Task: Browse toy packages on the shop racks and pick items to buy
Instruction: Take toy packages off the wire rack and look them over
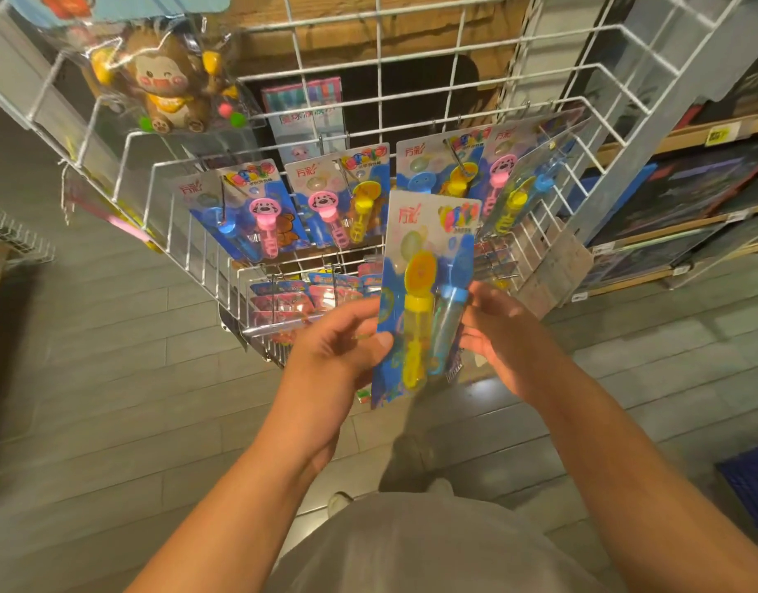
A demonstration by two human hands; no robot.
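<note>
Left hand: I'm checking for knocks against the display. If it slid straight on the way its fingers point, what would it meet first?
The left hand already grips the blue carded bubble-wand package. Behind that card, probably the right hand, though depth is unclear.

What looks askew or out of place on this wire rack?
Nothing damaged or spilled. The hanging bubble wand packs sit at slightly different tilts on their hooks; the one held in both hands, left hand and right hand, looks intact.

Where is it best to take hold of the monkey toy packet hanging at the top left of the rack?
Probably by the card header above the monkey toy packet, reaching from the front and below. The clear bag bulges around the figure, so the flat top should pinch more firmly and lift off its hook.
</note>
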